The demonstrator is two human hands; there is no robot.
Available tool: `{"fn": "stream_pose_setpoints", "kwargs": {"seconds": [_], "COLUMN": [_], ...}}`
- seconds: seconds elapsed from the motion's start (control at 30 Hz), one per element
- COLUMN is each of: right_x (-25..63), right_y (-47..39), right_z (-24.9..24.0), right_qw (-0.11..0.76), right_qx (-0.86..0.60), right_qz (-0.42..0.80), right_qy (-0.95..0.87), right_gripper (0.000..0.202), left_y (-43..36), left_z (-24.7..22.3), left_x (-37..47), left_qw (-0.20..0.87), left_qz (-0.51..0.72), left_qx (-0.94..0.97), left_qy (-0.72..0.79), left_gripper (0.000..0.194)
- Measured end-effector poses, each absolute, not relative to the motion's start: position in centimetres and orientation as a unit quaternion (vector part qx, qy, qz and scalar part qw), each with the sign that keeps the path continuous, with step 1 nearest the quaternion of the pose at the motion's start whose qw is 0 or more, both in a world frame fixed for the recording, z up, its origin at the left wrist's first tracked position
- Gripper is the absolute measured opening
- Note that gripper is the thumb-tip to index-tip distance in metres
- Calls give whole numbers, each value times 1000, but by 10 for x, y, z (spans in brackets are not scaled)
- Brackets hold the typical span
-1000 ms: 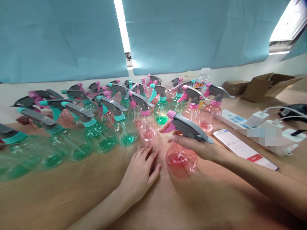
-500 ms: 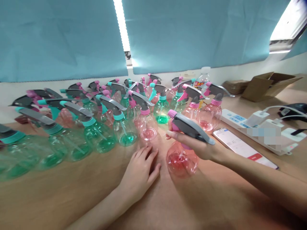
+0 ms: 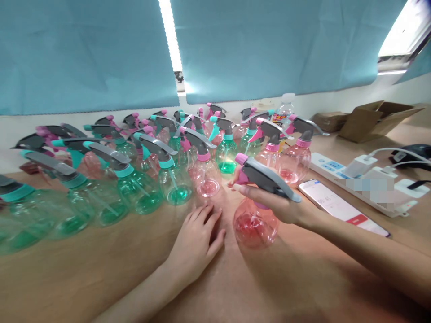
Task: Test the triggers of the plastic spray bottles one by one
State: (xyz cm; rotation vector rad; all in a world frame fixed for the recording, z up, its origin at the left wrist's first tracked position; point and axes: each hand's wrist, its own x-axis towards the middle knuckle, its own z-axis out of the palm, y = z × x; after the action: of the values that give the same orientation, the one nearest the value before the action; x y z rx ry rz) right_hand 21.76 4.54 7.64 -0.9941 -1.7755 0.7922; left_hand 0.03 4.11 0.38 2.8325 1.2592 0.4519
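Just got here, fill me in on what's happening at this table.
The right hand grips the neck of a pink spray bottle, its fingers near the trigger. The left hand lies on the table, holding nothing. Beyond the hands stand many other spray bottles, some green, some pink. A phone lies by a power strip on the right, with an open cardboard box farther back.

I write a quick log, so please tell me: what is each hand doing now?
Left hand: open, empty, resting on tabletop.
Right hand: closed on pink transparent plastic spray bottle.
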Motion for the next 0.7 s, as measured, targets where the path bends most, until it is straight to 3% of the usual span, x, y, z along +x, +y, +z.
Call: {"fn": "stream_pose_setpoints", "kwargs": {"seconds": [0.7], "right_x": [220], "right_y": [49], "right_z": [67], "right_qw": [480], "right_qx": [-366], "right_qz": [346], "right_qy": [-718], "right_gripper": [29], "left_y": [42], "left_z": [4], "left_x": [0], "left_qw": [-1], "left_qz": [141], "left_qx": [906], "left_qy": [399], "left_gripper": [38]}}
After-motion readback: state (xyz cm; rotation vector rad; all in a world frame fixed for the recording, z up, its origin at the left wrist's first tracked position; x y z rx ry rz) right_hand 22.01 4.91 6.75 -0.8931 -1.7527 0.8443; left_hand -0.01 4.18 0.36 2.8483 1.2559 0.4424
